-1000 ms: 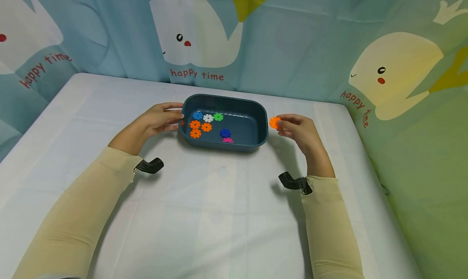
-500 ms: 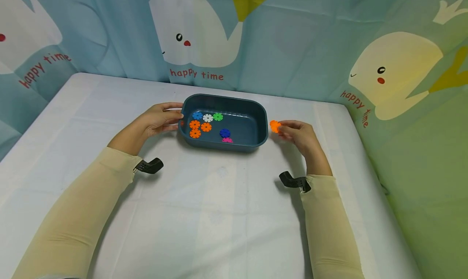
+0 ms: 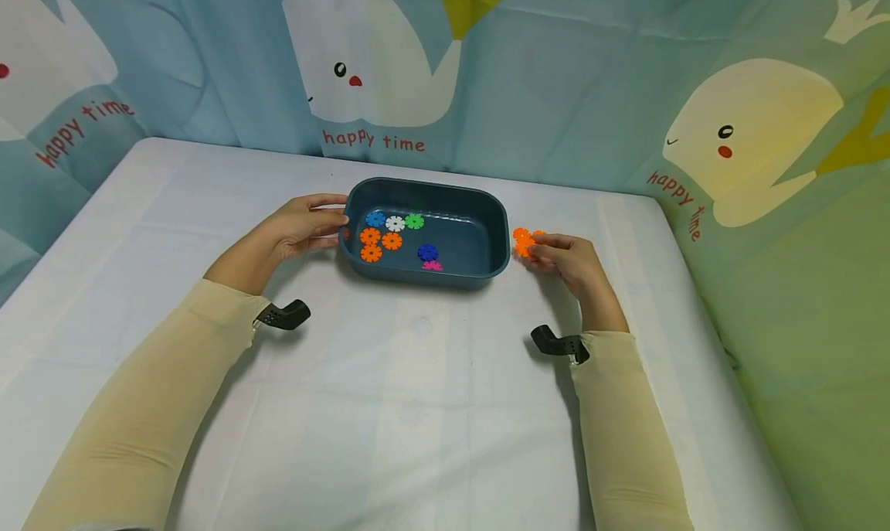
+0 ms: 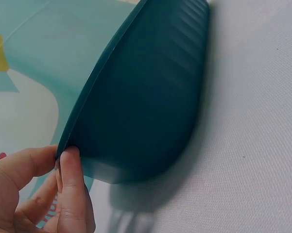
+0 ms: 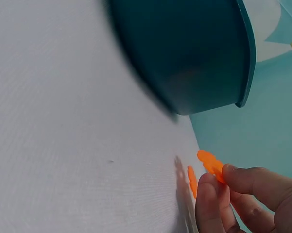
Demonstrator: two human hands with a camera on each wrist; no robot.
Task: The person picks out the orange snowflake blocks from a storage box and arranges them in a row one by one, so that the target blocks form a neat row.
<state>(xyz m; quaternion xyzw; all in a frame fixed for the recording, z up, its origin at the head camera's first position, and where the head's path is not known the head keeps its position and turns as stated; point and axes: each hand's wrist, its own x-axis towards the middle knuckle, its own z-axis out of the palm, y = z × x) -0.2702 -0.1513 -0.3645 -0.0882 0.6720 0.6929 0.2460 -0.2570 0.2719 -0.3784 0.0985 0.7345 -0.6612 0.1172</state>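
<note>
My right hand (image 3: 573,260) has an orange disc (image 5: 210,162) pinched between thumb and fingertips, just off the right end of the dark teal tub (image 3: 417,277), between it and the right edge of the table (image 3: 417,407). Bright, thin and scalloped it is, tilted and seen nearly edge-on from my right wrist, its lower part tucked behind my fingertips. Close by, a second orange piece (image 5: 192,182) shows as a sliver low by the surface; from the head view the oranges run together, and I can't separate their outlines or count them.

Over on the other side, my left hand (image 3: 306,226) pinches the tub's left rim, thumb against fingers, the tub standing toward the table's far edge. Inside, to the left, there are three orange discs (image 3: 371,253) with notched edges, then a light blue disc (image 3: 375,219), a white disc (image 3: 395,223) and a green disc (image 3: 414,221). Nearer the front wall sits a dark blue disc (image 3: 427,252), and below it a pink disc (image 3: 433,266), its lower part hidden by that wall. Both sleeves (image 3: 629,423) run out of the head view at the bottom.
</note>
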